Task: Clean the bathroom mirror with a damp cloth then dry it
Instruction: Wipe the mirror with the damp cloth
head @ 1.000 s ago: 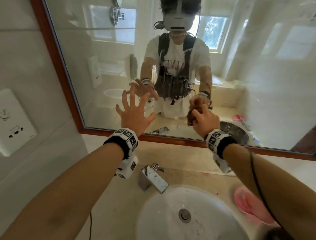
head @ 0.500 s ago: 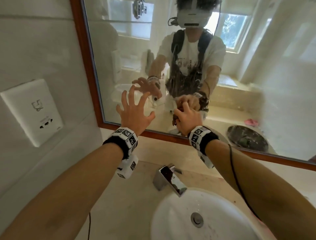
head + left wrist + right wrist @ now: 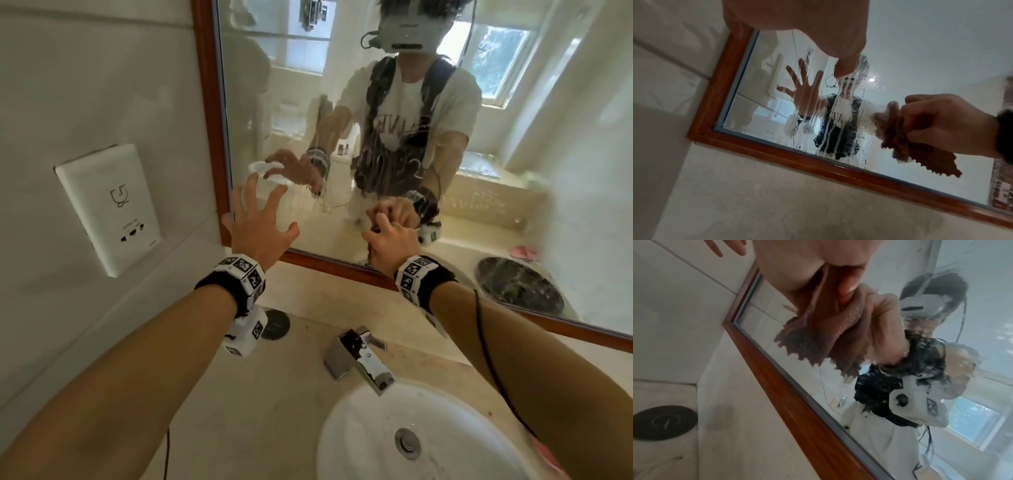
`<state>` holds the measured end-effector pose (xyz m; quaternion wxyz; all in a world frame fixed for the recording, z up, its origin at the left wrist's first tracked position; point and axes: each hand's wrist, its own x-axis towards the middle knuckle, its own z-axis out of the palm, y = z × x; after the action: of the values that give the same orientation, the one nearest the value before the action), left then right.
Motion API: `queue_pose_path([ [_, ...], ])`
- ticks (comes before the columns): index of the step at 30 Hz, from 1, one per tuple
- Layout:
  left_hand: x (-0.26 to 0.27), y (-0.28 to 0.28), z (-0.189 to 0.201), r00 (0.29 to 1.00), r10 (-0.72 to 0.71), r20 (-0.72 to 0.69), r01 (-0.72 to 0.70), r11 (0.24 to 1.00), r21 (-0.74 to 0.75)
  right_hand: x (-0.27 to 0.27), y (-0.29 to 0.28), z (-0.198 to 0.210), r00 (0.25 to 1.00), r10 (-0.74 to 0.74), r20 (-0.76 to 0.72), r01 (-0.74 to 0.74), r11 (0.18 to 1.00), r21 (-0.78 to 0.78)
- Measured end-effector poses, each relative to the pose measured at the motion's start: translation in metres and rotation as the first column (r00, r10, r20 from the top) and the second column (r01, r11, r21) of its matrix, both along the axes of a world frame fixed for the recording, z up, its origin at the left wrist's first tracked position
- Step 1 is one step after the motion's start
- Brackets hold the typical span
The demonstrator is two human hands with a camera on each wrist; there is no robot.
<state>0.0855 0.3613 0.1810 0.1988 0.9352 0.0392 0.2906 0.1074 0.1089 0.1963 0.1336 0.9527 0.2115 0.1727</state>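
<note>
The mirror [image 3: 548, 171] has a brown wooden frame [image 3: 209, 120], and its glass is wet, with water streaks [image 3: 838, 129] running down. My right hand [image 3: 390, 240] grips a bunched brown cloth [image 3: 906, 146] and presses it to the glass just above the bottom frame. The cloth [image 3: 818, 337] hangs out of the fist with a zigzag edge. My left hand [image 3: 255, 229] is held up empty with fingers spread, in front of the mirror's lower left corner. I cannot tell whether it touches the glass.
Below the mirror, a chrome faucet [image 3: 359, 359] stands over a white sink [image 3: 359, 445] set in the beige counter. A black round disc [image 3: 275, 323] lies on the counter at the left. A white wall socket [image 3: 109, 205] is left of the mirror.
My right hand has slid the cloth leftwards along the lower glass toward the left corner. My view has swung left. The left hand has stayed spread near the corner.
</note>
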Motion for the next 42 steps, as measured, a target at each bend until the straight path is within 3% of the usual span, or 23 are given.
queue_pose_path([
  [5,-0.004,0.001,-0.002,1.000,-0.007,0.028,0.007,1.000,0.004,0.002,-0.003,0.001,0.999,-0.041,-0.001,0.041,0.999,-0.015],
  [14,-0.002,-0.001,-0.009,0.999,-0.037,0.023,0.038,0.999,-0.006,0.003,0.025,-0.030,1.000,0.016,-0.015,-0.016,1.000,-0.019],
  [21,-0.008,-0.014,-0.011,0.997,-0.075,0.028,0.076,0.997,-0.015,-0.016,-0.030,-0.039,0.976,-0.190,-0.109,0.191,0.982,0.001],
  [24,-0.014,-0.027,-0.008,0.994,-0.102,0.024,0.103,0.994,-0.043,-0.033,-0.063,-0.046,0.933,-0.315,-0.175,0.342,0.928,0.147],
  [27,-0.019,-0.045,0.000,0.988,-0.146,0.059,0.150,0.987,-0.063,-0.051,-0.085,-0.056,0.917,-0.352,-0.186,0.393,0.873,0.290],
  [33,-0.045,-0.084,0.016,0.955,-0.258,0.147,0.277,0.951,-0.134,-0.088,-0.108,-0.058,0.906,-0.362,-0.221,0.413,0.633,0.655],
  [38,-0.083,-0.123,0.002,0.893,-0.413,0.178,0.443,0.874,-0.200,-0.122,-0.131,-0.058,0.916,-0.310,-0.252,0.369,0.411,0.834],
  [42,-0.111,-0.164,-0.012,0.853,-0.503,0.137,0.521,0.817,-0.246,-0.150,-0.155,-0.067,0.915,-0.222,-0.338,0.371,0.129,0.920],
])
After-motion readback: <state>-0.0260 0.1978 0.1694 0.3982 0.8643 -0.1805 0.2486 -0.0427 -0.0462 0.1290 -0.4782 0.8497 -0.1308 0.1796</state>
